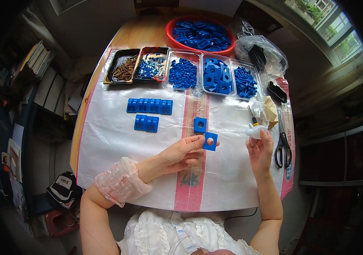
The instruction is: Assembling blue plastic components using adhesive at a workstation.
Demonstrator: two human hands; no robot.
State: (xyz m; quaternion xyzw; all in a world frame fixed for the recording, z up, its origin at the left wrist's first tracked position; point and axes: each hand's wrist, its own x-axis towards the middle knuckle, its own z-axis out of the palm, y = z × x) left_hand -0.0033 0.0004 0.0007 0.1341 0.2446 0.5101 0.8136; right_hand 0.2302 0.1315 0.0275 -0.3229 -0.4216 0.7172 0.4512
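My left hand [185, 154] pinches a flat blue square plate with a round hole [213, 138] between thumb and fingers, above the middle of the table. Just beyond it, another blue holed piece [200, 130] lies on the sheet. On the right, my right hand [261, 154] is closed round a small white squeeze bottle [256, 132], its narrow tip pointing left toward the plate but apart from it. Farther left lie two rows of blue ribbed pieces, a longer back row [149, 106] and a shorter front row [146, 123].
Along the back stand trays of screws [125, 69], small metal nuts with blue parts [152, 66], and blue parts [183, 73]. Behind them is a red basin [169, 34] of blue pieces. Scissors [282, 146] and a slim yellow-black tool [254, 120] lie near my right hand.
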